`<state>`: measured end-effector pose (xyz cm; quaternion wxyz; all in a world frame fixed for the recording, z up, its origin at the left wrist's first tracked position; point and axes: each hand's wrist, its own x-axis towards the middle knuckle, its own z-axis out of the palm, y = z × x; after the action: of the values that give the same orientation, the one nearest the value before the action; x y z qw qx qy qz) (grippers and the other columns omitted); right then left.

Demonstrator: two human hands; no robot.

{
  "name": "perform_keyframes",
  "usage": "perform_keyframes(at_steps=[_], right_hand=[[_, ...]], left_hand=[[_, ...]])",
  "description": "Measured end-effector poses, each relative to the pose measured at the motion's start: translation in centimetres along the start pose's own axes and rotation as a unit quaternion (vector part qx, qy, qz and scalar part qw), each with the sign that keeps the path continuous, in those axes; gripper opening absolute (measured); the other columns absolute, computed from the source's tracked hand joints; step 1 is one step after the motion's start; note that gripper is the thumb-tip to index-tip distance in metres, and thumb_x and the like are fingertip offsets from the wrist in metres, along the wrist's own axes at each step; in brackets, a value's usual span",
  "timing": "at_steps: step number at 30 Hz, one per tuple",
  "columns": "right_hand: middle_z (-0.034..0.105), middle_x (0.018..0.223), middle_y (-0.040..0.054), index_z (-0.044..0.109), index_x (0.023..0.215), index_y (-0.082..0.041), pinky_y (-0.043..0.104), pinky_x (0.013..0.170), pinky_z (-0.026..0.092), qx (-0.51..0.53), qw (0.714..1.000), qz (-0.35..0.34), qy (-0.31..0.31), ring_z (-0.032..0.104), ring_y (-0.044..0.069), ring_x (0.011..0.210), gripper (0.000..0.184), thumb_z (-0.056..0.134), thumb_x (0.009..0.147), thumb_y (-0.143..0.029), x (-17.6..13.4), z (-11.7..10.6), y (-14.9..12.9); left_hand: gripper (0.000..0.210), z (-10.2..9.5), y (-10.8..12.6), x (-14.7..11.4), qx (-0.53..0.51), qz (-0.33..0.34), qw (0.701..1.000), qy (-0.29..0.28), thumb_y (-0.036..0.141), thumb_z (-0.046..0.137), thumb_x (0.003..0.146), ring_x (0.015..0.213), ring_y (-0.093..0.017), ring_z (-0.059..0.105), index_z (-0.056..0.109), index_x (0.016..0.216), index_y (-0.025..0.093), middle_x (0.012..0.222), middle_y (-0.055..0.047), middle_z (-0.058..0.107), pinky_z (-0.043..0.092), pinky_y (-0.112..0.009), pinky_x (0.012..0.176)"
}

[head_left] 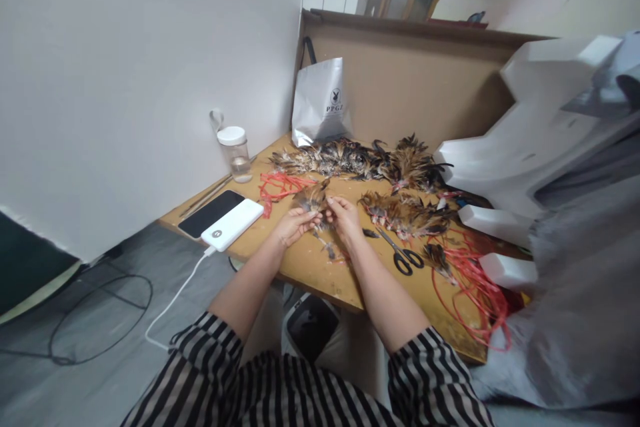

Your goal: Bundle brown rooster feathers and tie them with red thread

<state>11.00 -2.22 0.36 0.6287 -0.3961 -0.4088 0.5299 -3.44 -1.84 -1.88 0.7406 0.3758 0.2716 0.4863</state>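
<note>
Holding a feather tuft (313, 197) pinched between left hand (295, 224) and right hand (345, 214) | bundled: row (360, 159) at back | left: loose feathers (405, 214), red ties (470, 287), scissors (403, 255) idle

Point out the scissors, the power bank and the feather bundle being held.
scissors (403, 256): head view, near the pivot.
power bank (233, 224): head view, top face.
feather bundle (313, 196): head view, fanned tips.

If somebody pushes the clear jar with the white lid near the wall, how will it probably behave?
The jar stands upright and looks tall for its base, so a high push may tip it. It appears nearly empty, so probably light. On the smooth wooden table, a low push would likely slide it.
</note>
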Motion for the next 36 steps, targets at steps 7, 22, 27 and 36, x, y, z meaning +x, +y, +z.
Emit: perform_keyframes(at_steps=[7, 22, 27, 36], right_hand=[[0.054, 0.056, -0.0024, 0.061, 0.074, -0.015, 0.016, 0.034, 0.020, -0.050, 0.995, 0.067, -0.056, 0.034, 0.003, 0.039, 0.030, 0.070, 0.058, -0.040, -1.4, -0.2, -0.3], [0.045, 0.042, -0.0060, 0.055, 0.061, -0.016, 0.019, 0.036, 0.018, -0.113, 0.992, 0.030, -0.045, 0.029, 0.004, 0.035, 0.026, 0.067, 0.059, -0.039, -1.5, -0.3, 0.1], [0.038, 0.039, -0.0077, 0.053, 0.062, -0.018, 0.019, 0.036, 0.017, -0.073, 0.996, 0.013, -0.053, 0.027, 0.004, 0.035, 0.027, 0.067, 0.059, -0.041, -1.3, -0.4, -0.3], [0.040, 0.040, -0.0074, 0.054, 0.064, -0.017, 0.018, 0.037, 0.019, -0.047, 0.996, -0.009, -0.073, 0.028, 0.004, 0.036, 0.027, 0.066, 0.062, -0.041, -1.2, -0.3, -0.1]], left_hand=[[0.014, 0.1, 0.0, -0.2, -0.002, 0.029, 1.000, 0.007, 0.014, 0.066, 0.068, 0.063, -0.007, 0.061, 0.067, 0.080, 0.007, 0.075, -0.008, 0.067, 0.047, -0.013, 0.058], [0.014, 0.4, 0.1, -0.4, 0.024, -0.003, 1.000, -0.009, 0.012, 0.065, 0.068, 0.065, -0.010, 0.063, 0.066, 0.081, 0.006, 0.076, -0.010, 0.068, 0.048, -0.015, 0.061], [0.012, 0.4, 0.3, -0.5, 0.009, 0.004, 1.000, 0.012, 0.011, 0.063, 0.070, 0.065, -0.009, 0.062, 0.065, 0.081, 0.005, 0.082, -0.012, 0.068, 0.048, -0.015, 0.060], [0.016, 0.4, 0.0, -0.8, 0.021, 0.006, 1.000, 0.009, 0.013, 0.066, 0.068, 0.061, -0.009, 0.062, 0.065, 0.082, 0.006, 0.076, -0.009, 0.068, 0.049, -0.015, 0.057]])
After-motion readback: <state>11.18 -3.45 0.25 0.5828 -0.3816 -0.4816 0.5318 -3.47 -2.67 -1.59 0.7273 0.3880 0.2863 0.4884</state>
